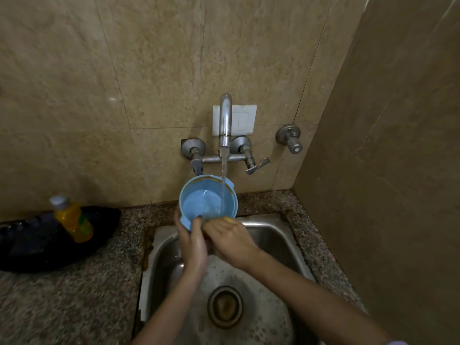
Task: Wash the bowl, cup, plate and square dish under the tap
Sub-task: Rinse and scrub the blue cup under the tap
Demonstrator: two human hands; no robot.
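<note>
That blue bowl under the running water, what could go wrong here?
1. The bowl is held tilted in wet hands; it might slip into the sink.
2. The stream strikes near its rim, so water may splash onto the counter.
3. The bottle near the sink's left edge could get knocked.

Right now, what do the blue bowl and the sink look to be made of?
The blue bowl looks like plastic: uniform matte colour, thin moulded rim with small lugs. The sink appears to be stainless steel: grey, brushed, softly reflective.
</note>
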